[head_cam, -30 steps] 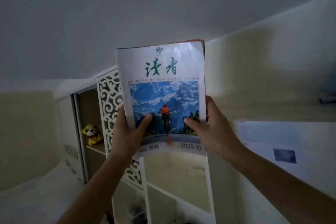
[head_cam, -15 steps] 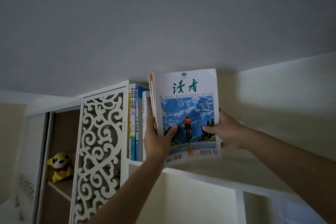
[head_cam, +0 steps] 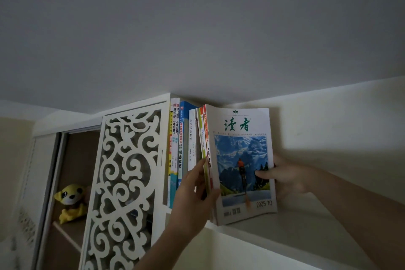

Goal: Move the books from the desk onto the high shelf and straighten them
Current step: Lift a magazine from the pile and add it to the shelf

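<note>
A thin stack of books, fronted by a magazine with a mountain and cyclist cover, stands upright on the high white shelf just under the ceiling. My left hand grips the stack's spine edge low down, fingers behind and thumb on the front. My right hand holds the stack's right edge, thumb on the cover. To the left, three taller books stand upright against the carved panel, with a small gap before the held stack.
A white carved fretwork panel closes the shelf's left end. Behind it a yellow plush toy sits on a lower wooden shelf. The ceiling hangs close above the book tops. The shelf runs on rightward along the wall.
Both hands have lifted the stack from chest height up onto the high shelf and stood it beside the row of books. The view has tilted upward.
</note>
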A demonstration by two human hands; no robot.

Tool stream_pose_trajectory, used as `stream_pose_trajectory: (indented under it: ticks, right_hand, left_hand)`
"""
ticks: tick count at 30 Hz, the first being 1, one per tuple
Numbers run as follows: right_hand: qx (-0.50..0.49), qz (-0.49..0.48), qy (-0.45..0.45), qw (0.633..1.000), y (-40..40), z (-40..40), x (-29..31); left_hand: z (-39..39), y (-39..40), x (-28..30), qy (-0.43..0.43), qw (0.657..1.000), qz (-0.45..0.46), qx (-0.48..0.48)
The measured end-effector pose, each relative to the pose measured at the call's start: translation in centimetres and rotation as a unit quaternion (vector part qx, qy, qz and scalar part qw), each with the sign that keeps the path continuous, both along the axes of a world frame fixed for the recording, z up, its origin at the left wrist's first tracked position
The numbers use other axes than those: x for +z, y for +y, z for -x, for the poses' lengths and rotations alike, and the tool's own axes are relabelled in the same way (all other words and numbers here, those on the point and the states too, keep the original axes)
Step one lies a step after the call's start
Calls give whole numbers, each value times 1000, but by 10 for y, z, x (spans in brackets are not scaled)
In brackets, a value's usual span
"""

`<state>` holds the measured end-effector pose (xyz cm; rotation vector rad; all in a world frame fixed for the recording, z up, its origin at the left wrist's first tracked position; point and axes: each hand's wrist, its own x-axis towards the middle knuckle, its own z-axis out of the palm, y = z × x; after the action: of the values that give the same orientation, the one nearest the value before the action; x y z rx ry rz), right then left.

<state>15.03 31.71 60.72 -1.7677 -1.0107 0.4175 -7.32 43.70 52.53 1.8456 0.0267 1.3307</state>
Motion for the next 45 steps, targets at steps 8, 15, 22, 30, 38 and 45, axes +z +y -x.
stream_pose_trajectory:
  ticks: [8,15,22,30,38,45]
  right_hand:
    - [-55,-106,-104,987,27,7,-13]
    - [-144,129,-242,951,32,17,-38]
    - [-145,209,-283,925,30,21,-34]
    - [-140,76,-236,958,39,19,-40]
    - [-134,185,-233,945,30,33,-39]
    - [-78,133,-179,972,49,9,-57]
  left_hand:
    - [-8,20,-5,15,966,-141,214]
    - [-17,8,-5,8,942,-170,289]
    - [-5,18,-18,33,940,-182,285]
    - [-16,1,-22,26,932,-176,315]
    - [-8,16,-23,68,940,-190,274]
    - [-10,9,-22,58,933,-205,289]
